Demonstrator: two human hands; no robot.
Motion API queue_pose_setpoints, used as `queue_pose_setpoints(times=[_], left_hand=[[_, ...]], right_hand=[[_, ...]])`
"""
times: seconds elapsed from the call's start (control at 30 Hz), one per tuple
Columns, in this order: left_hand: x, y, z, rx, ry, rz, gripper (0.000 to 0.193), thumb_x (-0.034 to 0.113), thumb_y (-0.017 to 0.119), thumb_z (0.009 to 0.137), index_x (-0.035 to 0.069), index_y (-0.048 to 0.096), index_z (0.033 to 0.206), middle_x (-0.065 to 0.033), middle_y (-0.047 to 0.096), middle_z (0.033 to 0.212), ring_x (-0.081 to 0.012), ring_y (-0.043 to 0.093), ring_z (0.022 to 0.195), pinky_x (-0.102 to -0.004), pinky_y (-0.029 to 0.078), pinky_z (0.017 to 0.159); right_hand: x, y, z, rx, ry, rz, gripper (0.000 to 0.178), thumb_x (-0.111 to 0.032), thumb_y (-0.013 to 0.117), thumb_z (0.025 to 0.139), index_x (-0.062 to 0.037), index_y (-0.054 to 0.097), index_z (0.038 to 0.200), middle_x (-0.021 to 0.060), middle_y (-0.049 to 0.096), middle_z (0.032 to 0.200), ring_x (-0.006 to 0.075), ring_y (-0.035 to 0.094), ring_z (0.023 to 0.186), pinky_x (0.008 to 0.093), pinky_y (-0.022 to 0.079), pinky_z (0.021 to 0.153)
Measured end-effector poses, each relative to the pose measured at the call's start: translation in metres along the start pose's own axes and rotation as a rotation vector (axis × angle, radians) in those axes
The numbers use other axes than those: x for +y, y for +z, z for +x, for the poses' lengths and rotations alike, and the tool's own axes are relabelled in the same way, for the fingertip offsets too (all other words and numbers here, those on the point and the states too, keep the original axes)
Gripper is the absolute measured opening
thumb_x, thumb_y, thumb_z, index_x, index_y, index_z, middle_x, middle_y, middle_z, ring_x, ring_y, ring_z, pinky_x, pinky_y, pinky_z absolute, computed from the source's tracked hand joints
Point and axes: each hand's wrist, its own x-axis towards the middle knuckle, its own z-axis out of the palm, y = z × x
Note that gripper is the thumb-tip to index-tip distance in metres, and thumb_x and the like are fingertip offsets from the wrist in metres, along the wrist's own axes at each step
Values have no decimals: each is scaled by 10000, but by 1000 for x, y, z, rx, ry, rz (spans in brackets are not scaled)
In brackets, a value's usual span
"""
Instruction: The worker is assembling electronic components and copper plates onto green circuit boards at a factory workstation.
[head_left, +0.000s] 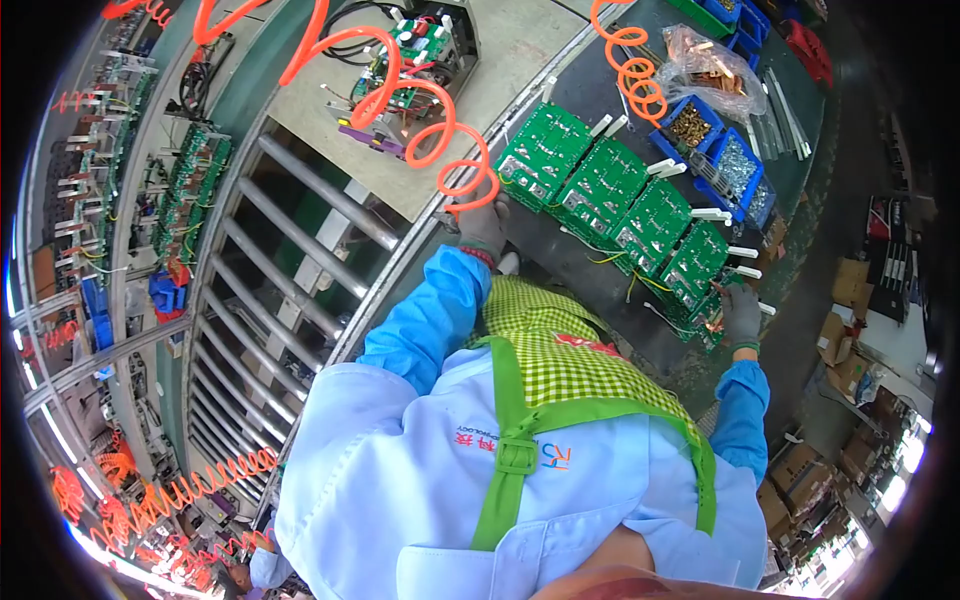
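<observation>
My left hand (484,230), in a grey glove, is closed beside the metal edge of the bench. The lower end of an orange coiled hose (470,185) comes down to it; what the fingers hold is mostly hidden. At the right end of a row of green circuit boards (605,180), my right hand (740,314), also gloved, has its fingers closed on the edge of the last board (698,262). White pieces stick out along the far side of the row, and thin yellow-green wires hang along its near side.
Blue bins of small metal parts (690,125) stand beyond the boards, near a clear plastic bag of copper-coloured pieces (715,70). A second orange coiled hose (635,75) hangs above the bench. To the left lie a roller conveyor (290,240) and an open electronic unit (410,80).
</observation>
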Motion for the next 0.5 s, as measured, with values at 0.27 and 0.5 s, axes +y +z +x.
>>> queue_pose_setpoints(times=[0.27,0.5], left_hand=[[-4,13,20,136,83,-27,127,255,538,913,128,531,906,6,549,818,-77,516,614,-158,397,439],[4,21,17,89,-64,137,112,198,580,878,133,504,828,-2,533,738,-64,495,538,-137,383,384]], right_hand=[[12,19,-10,-1,197,290,182,-210,537,871,-92,589,1000,150,579,934,356,567,848,447,455,723],[15,15,-10,125,5,157,201,-215,533,879,-117,601,1041,137,598,967,339,580,864,445,463,709]])
